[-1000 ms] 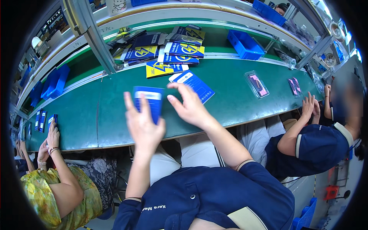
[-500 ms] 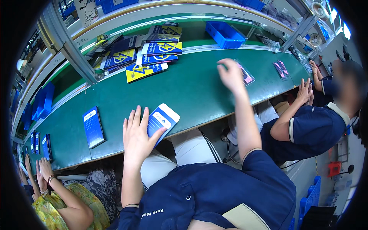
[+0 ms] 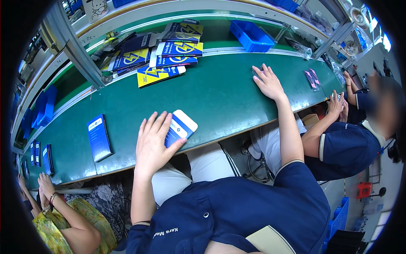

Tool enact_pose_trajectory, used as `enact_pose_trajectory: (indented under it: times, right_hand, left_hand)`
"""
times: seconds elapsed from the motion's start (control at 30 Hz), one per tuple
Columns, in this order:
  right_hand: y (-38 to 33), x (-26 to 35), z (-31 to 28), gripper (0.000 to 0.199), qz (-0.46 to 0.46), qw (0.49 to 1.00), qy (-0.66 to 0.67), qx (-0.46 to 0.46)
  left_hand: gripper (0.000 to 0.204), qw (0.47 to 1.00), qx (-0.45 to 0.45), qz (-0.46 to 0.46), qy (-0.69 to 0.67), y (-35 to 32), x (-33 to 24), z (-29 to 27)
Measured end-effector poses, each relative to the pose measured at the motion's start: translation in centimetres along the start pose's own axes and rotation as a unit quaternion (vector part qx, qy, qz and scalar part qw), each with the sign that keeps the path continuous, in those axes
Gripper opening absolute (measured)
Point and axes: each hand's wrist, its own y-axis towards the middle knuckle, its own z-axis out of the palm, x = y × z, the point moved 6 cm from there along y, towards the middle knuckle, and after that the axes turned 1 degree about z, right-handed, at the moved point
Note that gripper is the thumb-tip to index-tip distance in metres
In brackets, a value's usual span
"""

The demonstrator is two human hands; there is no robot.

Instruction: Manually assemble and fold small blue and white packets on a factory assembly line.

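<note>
My left hand (image 3: 154, 142) lies flat on a blue carton (image 3: 174, 134) near the table's front edge, fingers stretched and thumb across its lower part. The carton's white end flap (image 3: 186, 120) sticks out past my fingers. Farther right, my right hand (image 3: 269, 84) is spread over the green table, palm down. It covers most of a small clear-bagged item (image 3: 255, 73), of which just a sliver shows by the fingertips. Another pair of pink-and-black bagged items (image 3: 312, 79) lies to the right of that hand. To the left, a blue carton (image 3: 100, 137) rests on the table.
Blue-and-yellow cartons (image 3: 160, 55) are piled at the back. A blue bin (image 3: 251, 37) stands on the far side, below a shelf (image 3: 211, 9). Co-workers sit at both sides, one in a dark shirt (image 3: 351, 144) at right. Several blue cartons (image 3: 48, 160) stand far left.
My right hand has come down and slightly right, over the bagged item with pink that showed beside it before. My left hand has stayed on the carton.
</note>
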Motion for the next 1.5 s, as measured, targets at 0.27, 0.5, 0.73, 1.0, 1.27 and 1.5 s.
enact_pose_trajectory:
  times: [0.27, 0.5, 0.73, 1.0, 1.27, 1.5]
  right_hand:
    - [-3.7, 8.6, -2.0, 0.051, -0.041, 0.929, 0.366, 0.036]
    - [-5.2, 12.1, -1.8, 0.027, -0.029, 0.537, 0.842, -0.031]
    - [-8.2, 19.5, -4.1, 0.04, -0.136, 0.935, 0.323, -0.051]
    - [-4.8, 24.5, -2.6, 0.045, -0.283, 0.942, 0.175, 0.044]
    - [-4.6, 24.8, -1.9, 0.044, -0.274, 0.954, 0.119, 0.025]
    - [-4.9, 25.2, -1.2, 0.047, -0.272, 0.961, 0.042, 0.008]
  left_hand:
    - [0.101, 0.99, 0.046, 0.108, -0.083, 2.1, -1.0, 1.1]
    - [0.095, 0.99, 0.099, 0.085, -0.056, 2.4, -0.8, 1.5]
    - [0.093, 0.994, 0.059, 0.076, -0.057, 1.4, 0.0, 1.2]
    - [0.087, 0.992, 0.039, 0.082, -0.089, 0.2, 0.8, 0.7]
    - [0.085, 0.992, 0.034, 0.081, -0.088, 0.5, 1.2, -0.1]
    - [0.085, 0.994, 0.019, 0.074, -0.075, 0.5, 1.6, 0.3]
